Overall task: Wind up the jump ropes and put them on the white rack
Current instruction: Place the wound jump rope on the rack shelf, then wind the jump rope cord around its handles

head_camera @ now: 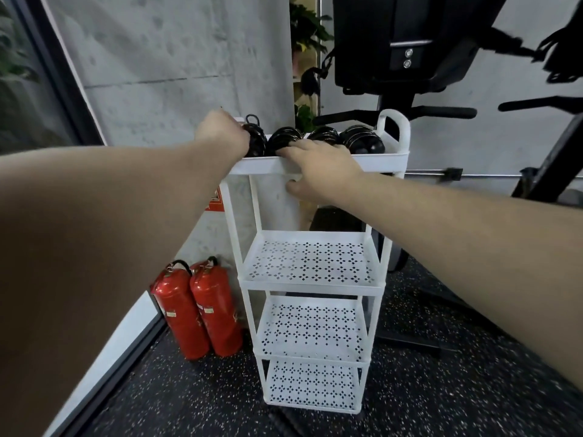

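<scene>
Jump ropes (285, 138) coiled on white rack (372, 160) top | hands (318, 170) at rim

two red fire extinguishers (196, 310) (floor), perhaps gym machine (400, 42)

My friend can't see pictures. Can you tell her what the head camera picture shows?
Two hands reach to the top tray of a tall white rack, where four black wound jump ropes sit in a row. The left hand holds the leftmost bundle; the right hand rests on the tray's front edge. Two red fire extinguishers stand beside the rack.
</scene>
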`<state>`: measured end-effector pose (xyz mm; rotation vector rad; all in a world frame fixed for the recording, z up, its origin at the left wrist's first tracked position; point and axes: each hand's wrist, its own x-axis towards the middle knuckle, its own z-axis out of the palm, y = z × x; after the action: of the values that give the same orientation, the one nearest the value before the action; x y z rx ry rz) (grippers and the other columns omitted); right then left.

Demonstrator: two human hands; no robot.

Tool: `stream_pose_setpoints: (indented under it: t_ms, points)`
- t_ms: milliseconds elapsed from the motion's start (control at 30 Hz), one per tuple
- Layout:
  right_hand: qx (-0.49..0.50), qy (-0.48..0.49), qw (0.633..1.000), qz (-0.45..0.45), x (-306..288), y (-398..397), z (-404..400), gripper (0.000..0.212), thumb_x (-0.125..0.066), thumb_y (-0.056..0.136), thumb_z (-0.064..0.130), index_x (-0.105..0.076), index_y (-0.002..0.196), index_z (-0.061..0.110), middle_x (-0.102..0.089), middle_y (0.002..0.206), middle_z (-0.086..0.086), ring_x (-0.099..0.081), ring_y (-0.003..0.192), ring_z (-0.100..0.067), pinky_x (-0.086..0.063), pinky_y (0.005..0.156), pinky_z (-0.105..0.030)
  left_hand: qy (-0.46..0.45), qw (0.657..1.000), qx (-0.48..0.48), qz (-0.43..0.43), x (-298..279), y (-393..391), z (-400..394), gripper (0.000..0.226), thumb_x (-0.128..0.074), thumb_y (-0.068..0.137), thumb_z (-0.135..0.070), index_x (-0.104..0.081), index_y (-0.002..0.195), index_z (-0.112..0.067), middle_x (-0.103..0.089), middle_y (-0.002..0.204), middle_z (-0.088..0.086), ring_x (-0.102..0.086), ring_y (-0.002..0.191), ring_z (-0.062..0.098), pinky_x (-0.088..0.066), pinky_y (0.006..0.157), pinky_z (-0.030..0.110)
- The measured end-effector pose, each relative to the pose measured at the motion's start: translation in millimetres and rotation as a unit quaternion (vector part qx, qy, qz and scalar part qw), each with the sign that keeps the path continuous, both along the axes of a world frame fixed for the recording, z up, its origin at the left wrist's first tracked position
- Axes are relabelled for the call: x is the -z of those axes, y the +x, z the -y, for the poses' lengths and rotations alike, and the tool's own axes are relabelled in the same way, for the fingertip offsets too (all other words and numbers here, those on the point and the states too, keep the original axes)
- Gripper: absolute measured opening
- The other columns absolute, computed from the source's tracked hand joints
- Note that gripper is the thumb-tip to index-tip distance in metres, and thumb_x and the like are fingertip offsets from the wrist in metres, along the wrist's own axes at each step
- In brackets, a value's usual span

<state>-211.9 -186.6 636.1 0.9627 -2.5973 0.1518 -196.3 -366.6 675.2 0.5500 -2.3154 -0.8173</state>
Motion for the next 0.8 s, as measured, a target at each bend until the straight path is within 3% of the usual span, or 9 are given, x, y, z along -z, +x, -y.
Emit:
stream_pose_setpoints:
  t_ms: [100, 233, 367, 467, 567, 800]
  points:
    - [-0.002, 0.016, 1.0, 0.01, -2, 3, 0, 0.071, -0.055, 0.093, 0.042, -0.027, 0.158, 0.034, -0.026, 0.164, 0.007, -0.026, 0.15, -0.019, -0.025, 0.117, -0.052, -0.087, 0.995, -0.001, 0.056, -4, 8, 0, 0.021, -0.06, 0.098, -0.011, -0.071, 0.112, 0.0, -0.072, 0.115, 0.02, -0.068, 0.105, 0.036, -0.056, 0.095, 0.044]
    - [-0.007, 0.013, 0.998, 0.053, -7, 8, -3, 0.073, -0.054, 0.094, 0.043, -0.022, 0.159, 0.038, -0.018, 0.168, 0.006, -0.014, 0.154, -0.019, -0.011, 0.122, -0.055, -0.176, 0.978, 0.009, 0.111, -8, 23, -10, 0.026, -0.056, 0.096, -0.01, -0.072, 0.117, -0.006, -0.073, 0.112, 0.015, -0.067, 0.103, 0.034, -0.054, 0.082, 0.036]
    - [-0.041, -0.059, 0.997, 0.028, 0, 24, -22, 0.059, -0.052, 0.095, 0.033, -0.039, 0.153, 0.036, -0.027, 0.165, 0.008, -0.017, 0.154, -0.017, -0.007, 0.124, -0.053, -0.182, 0.977, 0.032, 0.106, -6, 45, -22, 0.031, -0.055, 0.094, -0.016, -0.072, 0.12, -0.016, -0.072, 0.114, 0.009, -0.065, 0.104, 0.033, -0.048, 0.078, 0.03]
    - [-0.062, -0.044, 0.997, 0.029, 7, 44, -46, 0.047, -0.053, 0.095, 0.03, -0.054, 0.142, 0.032, -0.044, 0.155, 0.007, -0.031, 0.147, -0.018, -0.018, 0.122, -0.048, -0.176, 0.98, 0.058, 0.074, 0, 68, -33, 0.033, -0.054, 0.091, -0.022, -0.069, 0.121, -0.021, -0.068, 0.123, 0.003, -0.064, 0.105, 0.03, -0.051, 0.084, 0.032]
    - [-0.06, -0.005, 0.997, 0.052, 14, 69, -78, 0.042, -0.055, 0.094, 0.031, -0.059, 0.136, 0.031, -0.054, 0.143, 0.007, -0.042, 0.136, -0.02, -0.031, 0.109, -0.04, -0.185, 0.975, 0.103, 0.067, 15, 98, -57, 0.031, -0.055, 0.094, -0.028, -0.065, 0.123, -0.025, -0.064, 0.132, -0.001, -0.064, 0.098, 0.026, -0.047, 0.078, 0.032]
    - [0.011, 0.125, 0.979, 0.16, 55, 148, -175, 0.037, -0.056, 0.095, 0.038, -0.063, 0.131, 0.031, -0.06, 0.134, 0.003, -0.053, 0.123, -0.021, -0.047, 0.101, -0.04, -0.242, 0.922, 0.249, 0.169, 88, 163, -139, 0.025, -0.055, 0.097, -0.033, -0.065, 0.119, -0.027, -0.065, 0.128, -0.002, -0.06, 0.102, 0.022, -0.044, 0.079, 0.032]
